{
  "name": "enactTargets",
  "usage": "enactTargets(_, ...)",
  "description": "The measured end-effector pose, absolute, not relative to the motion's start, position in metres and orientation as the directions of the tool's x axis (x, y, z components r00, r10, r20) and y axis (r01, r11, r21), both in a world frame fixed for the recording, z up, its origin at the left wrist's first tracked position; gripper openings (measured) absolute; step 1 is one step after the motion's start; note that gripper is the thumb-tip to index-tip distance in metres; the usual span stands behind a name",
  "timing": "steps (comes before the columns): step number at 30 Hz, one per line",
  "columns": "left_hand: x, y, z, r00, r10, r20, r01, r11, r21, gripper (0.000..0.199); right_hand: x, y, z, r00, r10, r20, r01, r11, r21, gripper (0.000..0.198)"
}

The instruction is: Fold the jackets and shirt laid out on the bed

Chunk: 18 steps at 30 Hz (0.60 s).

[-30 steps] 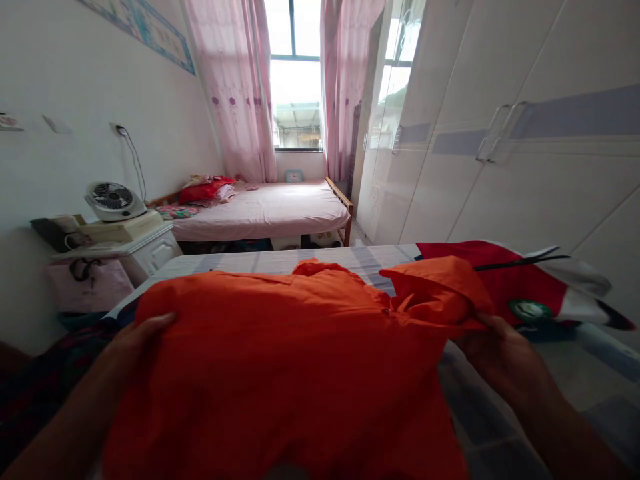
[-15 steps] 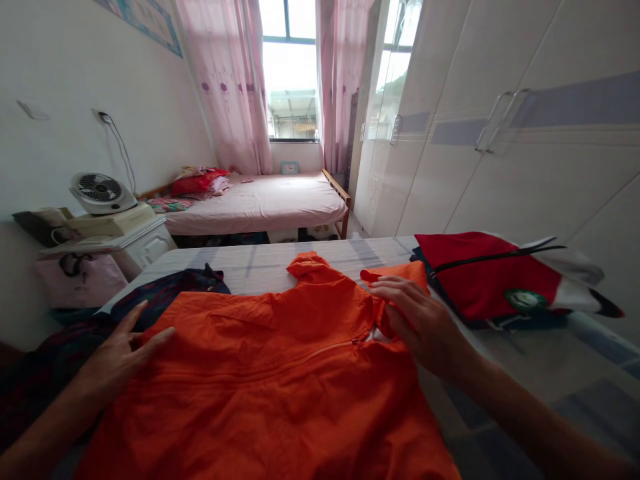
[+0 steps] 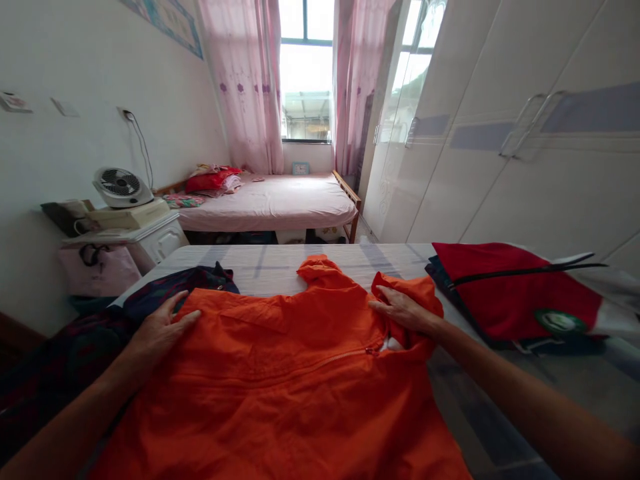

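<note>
An orange jacket [image 3: 280, 360] lies spread across the surface before me, its zipper running sideways over the middle. My left hand [image 3: 163, 327] rests at the jacket's left edge, thumb on top of the cloth and fingers apart. At the collar end, my right hand [image 3: 403, 310] has its fingers closed over a fold of the jacket; the fingertips are partly hidden in the cloth. A bit of white shows in the opening beside the zipper end. Dark patterned clothing [image 3: 175, 287] lies beyond my left hand.
A folded red garment [image 3: 515, 287] with a black zipper and green badge lies at the right on the light striped bed surface [image 3: 265, 260]. Farther off stand a pink-covered bed [image 3: 280, 200], a fan [image 3: 123, 187] on a white cabinet [image 3: 160, 240], and a tall wardrobe [image 3: 480, 173].
My right hand has lowered onto the collar fold and closed on it. My left hand has drawn in slightly along the jacket's edge. The view has swung a little to the left.
</note>
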<state>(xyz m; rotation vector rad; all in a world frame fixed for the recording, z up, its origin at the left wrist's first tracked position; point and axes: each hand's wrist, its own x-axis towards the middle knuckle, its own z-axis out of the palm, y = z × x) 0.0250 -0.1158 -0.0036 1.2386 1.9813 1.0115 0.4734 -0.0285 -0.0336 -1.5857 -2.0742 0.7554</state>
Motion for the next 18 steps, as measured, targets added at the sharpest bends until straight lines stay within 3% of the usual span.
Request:
enactTargets(3,0.024,-0.099,0.006,-0.394,0.910,-0.129,0.318,0.267,0.910,0.071,0.468,-0.022,-0.022,-0.328,0.944,-0.030,0.646,0.201,-0.736,0.022)
enactTargets(6,0.020,-0.074,0.033,-0.379,0.919,-0.108,0.139,0.172,0.975,0.067,0.469,-0.001,0.009,-0.311,0.949,0.060,0.545,0.229,-0.807,0.022)
enactTargets(9,0.023,-0.039,0.082,-0.433,0.894,0.117,0.027,-0.117,0.993,0.060,0.475,0.039,0.063,-0.146,0.952,0.268,0.436,0.305,-0.847,0.027)
enactTargets(12,0.033,-0.008,0.140,-0.490,0.796,0.354,0.004,-0.404,0.915,0.056,0.481,0.073,0.129,0.058,0.880,0.471,0.375,0.418,-0.828,0.026)
enactTargets(15,0.043,0.001,0.179,-0.499,0.722,0.478,0.009,-0.548,0.836,0.056,0.489,0.074,0.177,0.186,0.769,0.612,0.363,0.525,-0.770,0.019)
enactTargets(18,0.046,-0.018,0.177,-0.434,0.733,0.524,0.014,-0.576,0.818,0.057,0.506,0.040,0.182,0.207,0.713,0.670,0.429,0.550,-0.717,0.013)
